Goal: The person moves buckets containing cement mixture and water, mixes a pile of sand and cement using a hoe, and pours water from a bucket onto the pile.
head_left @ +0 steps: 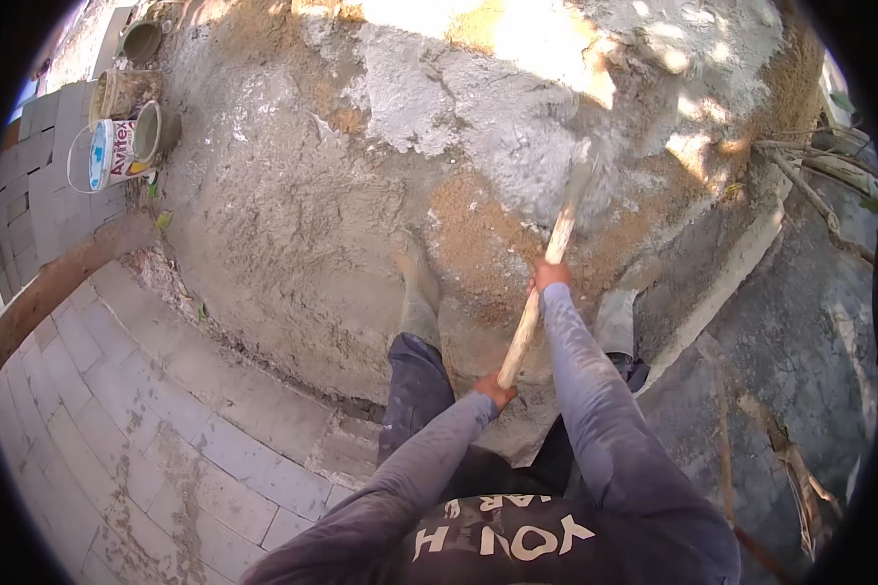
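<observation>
My left hand (498,392) is closed around the lower end of a long wooden tool handle (525,336), close to my body. Further up, my right hand (551,276) grips the same handle. It slants away from me into a heap of grey cement powder (527,127). The tool's head is hidden or blurred there, so its kind cannot be made out. Brown sand (478,234) lies beside the powder. Wet grey mortar (273,205) spreads to the left, and my boots (419,292) stand in the mix.
A white paint bucket (117,151) and several dirty buckets stand at the upper left near stacked grey blocks (54,180). A log (63,283) borders grey paving (166,390). Cut branches (819,175) lie at the right, past a raised edge (722,292).
</observation>
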Demonstrator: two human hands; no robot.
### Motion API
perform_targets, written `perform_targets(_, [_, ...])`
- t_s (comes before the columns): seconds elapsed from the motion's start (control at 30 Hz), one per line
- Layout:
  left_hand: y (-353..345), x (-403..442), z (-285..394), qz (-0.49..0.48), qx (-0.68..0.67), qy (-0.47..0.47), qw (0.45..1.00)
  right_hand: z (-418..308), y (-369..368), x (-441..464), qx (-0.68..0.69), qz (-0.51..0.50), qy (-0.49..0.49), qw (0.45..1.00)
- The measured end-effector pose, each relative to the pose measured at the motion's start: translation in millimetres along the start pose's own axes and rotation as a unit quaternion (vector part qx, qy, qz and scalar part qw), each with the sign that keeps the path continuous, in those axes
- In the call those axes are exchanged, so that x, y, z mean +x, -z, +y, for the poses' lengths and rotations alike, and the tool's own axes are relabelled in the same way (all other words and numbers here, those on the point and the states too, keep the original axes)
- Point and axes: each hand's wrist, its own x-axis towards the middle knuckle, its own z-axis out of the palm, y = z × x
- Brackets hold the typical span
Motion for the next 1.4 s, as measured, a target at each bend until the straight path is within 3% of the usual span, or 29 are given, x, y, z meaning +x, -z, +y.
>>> perform_targets(0.07, [-44,-48,-55,0.001,-0.019,0.027,0.999,37,15,-46,-0.002,-0.049,-0.037,0.998])
perform_targets(0.13, [-49,-111,-50,-0.012,-0.115,0.087,0.989,37,13,-116,-0.052,-0.027,-0.022,0.998])
perform_targets(0.23, [-64,-95,-50,0.111,-0.148,-0.026,0.982,-27,-8,-154,-0.032,-0.11,0.049,0.992])
perform_targets(0.3, [-12,-44,19,0.061,-0.209,0.049,0.975,-79,-47,-125,-0.114,-0.142,0.197,0.963])
perform_targets(0.33, [-5,4,30,0.111,-0.252,-0.035,0.961,-109,-74,-104,-0.069,-0.174,0.235,0.954])
perform_targets(0.37, [13,39,64,0.15,-0.285,-0.057,0.945,-161,-93,-96,-0.144,-0.197,0.234,0.941])
perform_targets(0.43, [50,81,135,0.095,-0.407,-0.077,0.905,-217,-134,-52,-0.268,-0.157,0.283,0.907])
perform_targets(0.57, [-1,74,123,0.048,-0.538,-0.011,0.841,-131,-138,13,-0.46,-0.046,0.313,0.83])
perform_targets(0.63, [-31,33,97,0.003,-0.555,0.061,0.829,-55,-109,27,-0.45,-0.075,0.17,0.874])
perform_targets(0.7, [-48,-28,49,-0.036,-0.5,0.08,0.862,5,-71,-11,-0.444,-0.067,0.13,0.884])
perform_targets(0.73, [-58,-53,19,-0.052,-0.456,0.106,0.882,-1,-51,-58,-0.345,-0.09,0.038,0.934])
perform_targets(0.8, [-62,-106,-11,-0.061,-0.307,0.125,0.941,28,-15,-98,-0.279,-0.075,0.021,0.957])
perform_targets(0.83, [-72,-122,-17,-0.015,-0.276,0.065,0.959,25,0,-120,-0.217,-0.074,-0.008,0.973])
perform_targets(0.9, [-87,-137,-22,0.083,-0.21,-0.056,0.973,-16,16,-143,-0.108,-0.091,0.026,0.99])
perform_targets(0.97, [-51,-104,28,0.039,-0.108,0.025,0.993,-70,19,-154,-0.032,-0.101,0.109,0.988])
perform_targets(1.03, [-9,-36,88,0.095,-0.161,-0.093,0.978,-157,-3,-131,-0.007,-0.075,0.22,0.973])
perform_targets(1.07, [6,19,108,0.139,-0.102,-0.177,0.969,-206,-15,-116,-0.018,-0.053,0.283,0.957])
perform_targets(1.1, [37,49,154,0.138,-0.135,-0.166,0.967,-251,-29,-98,-0.028,-0.033,0.314,0.949])
perform_targets(1.13, [63,87,179,0.153,-0.132,-0.22,0.954,-281,-41,-62,-0.021,-0.063,0.371,0.926])
perform_targets(1.17, [91,97,207,0.109,-0.152,-0.202,0.962,-312,-53,-55,-0.017,-0.056,0.36,0.931])
perform_targets(1.2, [112,98,228,0.069,-0.17,-0.186,0.965,-305,-59,-31,-0.035,-0.049,0.324,0.944])
perform_targets(1.27, [92,108,195,0.065,-0.226,-0.137,0.962,-279,-80,22,-0.078,-0.052,0.259,0.961])
perform_targets(1.4, [13,79,80,-0.011,-0.266,0.027,0.964,-113,-78,54,-0.159,-0.061,0.138,0.976])
